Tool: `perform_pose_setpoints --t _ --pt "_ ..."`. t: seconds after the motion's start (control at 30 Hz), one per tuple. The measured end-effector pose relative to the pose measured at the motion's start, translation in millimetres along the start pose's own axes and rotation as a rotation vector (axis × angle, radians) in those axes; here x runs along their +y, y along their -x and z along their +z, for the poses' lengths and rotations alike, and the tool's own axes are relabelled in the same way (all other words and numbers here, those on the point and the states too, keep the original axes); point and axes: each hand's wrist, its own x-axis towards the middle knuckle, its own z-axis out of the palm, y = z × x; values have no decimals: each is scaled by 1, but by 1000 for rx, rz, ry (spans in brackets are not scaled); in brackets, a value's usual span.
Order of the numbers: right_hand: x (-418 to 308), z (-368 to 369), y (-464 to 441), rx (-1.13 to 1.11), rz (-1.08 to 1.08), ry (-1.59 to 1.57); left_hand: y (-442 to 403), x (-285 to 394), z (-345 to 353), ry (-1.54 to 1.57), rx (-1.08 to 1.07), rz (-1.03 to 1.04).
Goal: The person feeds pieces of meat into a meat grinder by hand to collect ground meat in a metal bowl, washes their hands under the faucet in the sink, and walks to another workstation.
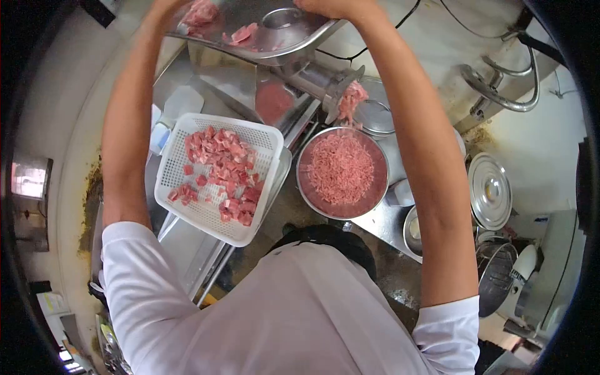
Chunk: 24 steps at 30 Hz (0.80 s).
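A metal feed tray (275, 57) of a meat grinder (315, 80) spans the top of the view, with meat pieces (244, 34) beside its round opening. My left hand (172, 5) is at the tray's left side, mostly cut off by the frame. Over the right side of the tray is my right hand (331, 6), its fingers largely out of sight. Minced meat (353, 100) hangs from the grinder's outlet. Below it, a round metal bowl (301, 181) holds a heap of mince (340, 167). Diced meat (228, 164) lies in a white perforated basket (167, 172).
Metal lids (490, 190) and a wire-mesh strainer (497, 269) are at the right. A smaller bowl (412, 231) sits beside my right arm. Above them, a curved metal hook (500, 94) juts out near the wall. A metal counter (375, 219) supports the mince bowl.
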Motion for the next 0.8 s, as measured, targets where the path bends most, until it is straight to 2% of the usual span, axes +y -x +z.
perform_pose_setpoints --t 0.03,0.07,0.1,0.2,0.23,0.27,0.33,0.37,0.4,0.43,0.47,0.5,0.57,0.6,0.67,0.7,0.73,0.8 --pt "-2 -2 2 -23 11 6 7 -50 -11 -41 25 -136" --pt "-2 -3 2 -47 17 13 18 -128 -12 -104 15 -274" --pt "1 1 -3 -35 0 3 34 -197 3 -150 -22 -331" --pt "-7 -6 4 -20 26 -12 58 -125 42 185 -157 -126" --pt "-8 -8 3 -14 22 -8 50 -89 34 130 -254 -385" --pt "-8 -10 3 -63 49 -38 43 -70 38 128 -250 -378" --pt "-11 -15 10 -133 78 -63 35 -40 56 195 -35 -102" --pt "-18 -25 16 -176 64 -56 27 -22 53 30 -9 20" --pt "-23 -29 19 -217 47 -51 20 4 48 38 -5 8" --pt "-22 -23 16 -227 40 -52 13 32 43 -138 52 99" --pt "-17 -14 10 -150 42 -4 7 50 42 -317 107 192" --pt "-13 -7 5 -69 46 45 1 52 54 -316 108 187" --pt "-8 -4 2 -80 33 78 -9 47 79 -539 303 502" --pt "-8 -5 2 -89 21 110 -8 51 71 -542 306 503" --pt "-16 -12 5 -99 61 83 -6 69 46 -163 -209 86" --pt "-18 -15 8 -113 106 55 2 74 39 -50 20 308" --pt "-14 -14 10 -111 115 57 10 76 31 -48 17 316" --pt "-8 -9 9 -73 1 -33 24 75 14 -62 49 -109"
